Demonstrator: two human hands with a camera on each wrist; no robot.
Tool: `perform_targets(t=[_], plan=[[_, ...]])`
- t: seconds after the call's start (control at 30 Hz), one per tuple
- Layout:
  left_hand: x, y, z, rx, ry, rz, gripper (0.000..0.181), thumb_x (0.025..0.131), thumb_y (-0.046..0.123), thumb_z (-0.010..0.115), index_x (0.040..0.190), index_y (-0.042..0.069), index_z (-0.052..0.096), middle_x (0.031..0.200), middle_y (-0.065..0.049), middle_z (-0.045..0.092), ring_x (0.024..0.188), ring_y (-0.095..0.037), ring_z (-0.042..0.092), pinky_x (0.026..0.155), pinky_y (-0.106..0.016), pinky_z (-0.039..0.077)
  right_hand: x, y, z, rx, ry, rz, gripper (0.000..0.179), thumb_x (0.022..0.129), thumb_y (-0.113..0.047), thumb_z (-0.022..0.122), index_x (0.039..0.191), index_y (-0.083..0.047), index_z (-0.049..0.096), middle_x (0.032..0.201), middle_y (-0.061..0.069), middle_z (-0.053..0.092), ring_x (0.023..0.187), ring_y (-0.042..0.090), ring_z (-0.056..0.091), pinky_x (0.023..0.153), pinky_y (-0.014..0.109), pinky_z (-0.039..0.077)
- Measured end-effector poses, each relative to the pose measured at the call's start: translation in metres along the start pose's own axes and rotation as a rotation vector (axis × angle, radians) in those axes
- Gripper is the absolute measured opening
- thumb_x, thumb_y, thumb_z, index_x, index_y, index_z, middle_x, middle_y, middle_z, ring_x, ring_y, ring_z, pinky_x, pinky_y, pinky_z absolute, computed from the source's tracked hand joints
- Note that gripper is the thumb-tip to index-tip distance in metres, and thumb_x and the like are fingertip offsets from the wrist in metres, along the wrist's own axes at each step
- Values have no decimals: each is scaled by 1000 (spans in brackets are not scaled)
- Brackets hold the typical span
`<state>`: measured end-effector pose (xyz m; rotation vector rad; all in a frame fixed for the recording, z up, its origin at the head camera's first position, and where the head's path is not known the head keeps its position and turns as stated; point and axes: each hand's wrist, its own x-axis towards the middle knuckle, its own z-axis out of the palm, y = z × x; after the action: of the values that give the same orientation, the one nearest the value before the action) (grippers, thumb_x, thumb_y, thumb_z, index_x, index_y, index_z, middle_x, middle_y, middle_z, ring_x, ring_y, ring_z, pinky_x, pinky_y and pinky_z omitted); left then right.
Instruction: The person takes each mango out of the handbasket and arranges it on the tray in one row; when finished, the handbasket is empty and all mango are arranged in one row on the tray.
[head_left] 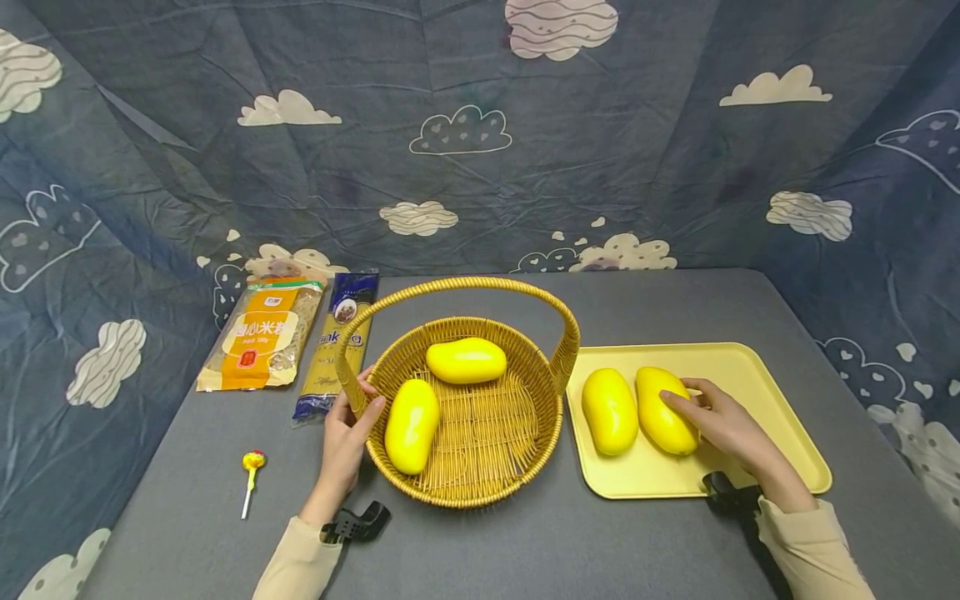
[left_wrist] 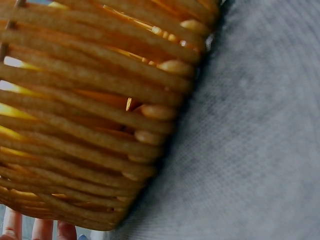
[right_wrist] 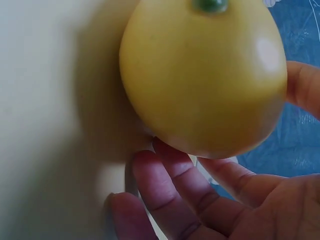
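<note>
A wicker basket (head_left: pixel 491 433) with a tall arched handle stands in the middle of the grey table. My left hand (head_left: pixel 341 446) grips its left rim beside the handle's foot, thumb over the edge; the left wrist view shows the woven wall (left_wrist: pixel 95 105) and fingertips (left_wrist: pixel 42 229) beyond it. Two yellow mangoes lie inside, one at the back (head_left: pixel 467 361) and one at the left (head_left: pixel 412 427). On the yellow tray (head_left: pixel 757 425), my right hand (head_left: pixel 727 425) holds a mango (head_left: pixel 663 421) between thumb and fingers; its green stem end (right_wrist: pixel 210 5) shows in the right wrist view.
Another mango (head_left: pixel 609 412) lies on the tray, left of the held one. Behind the basket's left side lie a bag of rice noodles (head_left: pixel 262 333) and a blue-and-yellow pasta packet (head_left: pixel 326 367). A lollipop (head_left: pixel 253 462) rests at the front left. Cloud-patterned cloth (head_left: pixel 465 192) hangs behind.
</note>
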<state>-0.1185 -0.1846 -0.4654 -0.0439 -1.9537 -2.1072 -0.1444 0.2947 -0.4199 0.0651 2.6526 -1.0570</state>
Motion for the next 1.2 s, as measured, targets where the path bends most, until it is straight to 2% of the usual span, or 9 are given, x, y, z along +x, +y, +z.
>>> perform_targets(t=[0.1, 0.33, 0.63, 0.8, 0.9, 1.0, 1.1, 1.2], plan=[[0, 0, 0, -2, -1, 2, 25, 92, 3, 60, 110, -9, 48, 142, -10, 44, 130, -24, 38, 100, -24, 34, -1, -1, 0, 4, -5, -4, 83, 94, -54, 47, 140, 11, 25, 123, 36, 43, 103, 41, 48, 72, 38, 45], [1, 1, 0, 0, 0, -4, 25, 92, 3, 60, 111, -9, 48, 141, -10, 44, 130, -24, 38, 99, -24, 35, -6, -2, -1, -4, -20, -8, 83, 95, -55, 44, 143, 9, 21, 127, 38, 38, 113, 49, 42, 84, 54, 43], [1, 1, 0, -7, 5, 0, 25, 92, 1, 60, 110, -10, 48, 141, -11, 44, 130, -25, 37, 99, -24, 35, -10, -6, 0, -8, 22, -11, 84, 94, -56, 45, 144, 7, 20, 132, 36, 35, 118, 53, 37, 89, 63, 39], [1, 1, 0, -17, 1, 6, 25, 92, 1, 59, 111, -10, 48, 141, -11, 43, 130, -25, 37, 101, -24, 34, -12, -9, -1, 12, 59, -80, 79, 96, -50, 48, 144, 7, 22, 135, 35, 33, 119, 53, 35, 90, 66, 35], [1, 1, 0, -21, -2, 7, 25, 92, 1, 59, 111, -11, 47, 142, -12, 43, 130, -26, 37, 101, -24, 34, -15, -11, -2, 27, 123, -157, 73, 96, -44, 51, 143, 7, 27, 136, 35, 34, 119, 52, 36, 89, 66, 34], [1, 1, 0, -23, -2, 6, 25, 92, 1, 59, 111, -10, 47, 141, -11, 43, 130, -25, 38, 101, -25, 34, -17, -14, -1, 31, 214, -233, 64, 97, -37, 54, 141, 5, 34, 136, 31, 37, 119, 49, 38, 87, 62, 37], [1, 0, 0, -25, -4, 3, 25, 92, 1, 59, 111, -10, 47, 141, -11, 43, 130, -25, 38, 100, -25, 34, -18, -19, 0, 28, 304, -292, 56, 96, -32, 57, 137, 3, 42, 135, 25, 43, 118, 42, 41, 87, 43, 42], [0, 0, 0, -26, -6, -1, 25, 92, 2, 59, 111, -10, 47, 142, -11, 43, 130, -25, 37, 101, -25, 34, -21, -28, 3, 28, 375, -346, 48, 95, -28, 60, 133, -1, 49, 131, 19, 49, 116, 36, 45, 82, 24, 39]])
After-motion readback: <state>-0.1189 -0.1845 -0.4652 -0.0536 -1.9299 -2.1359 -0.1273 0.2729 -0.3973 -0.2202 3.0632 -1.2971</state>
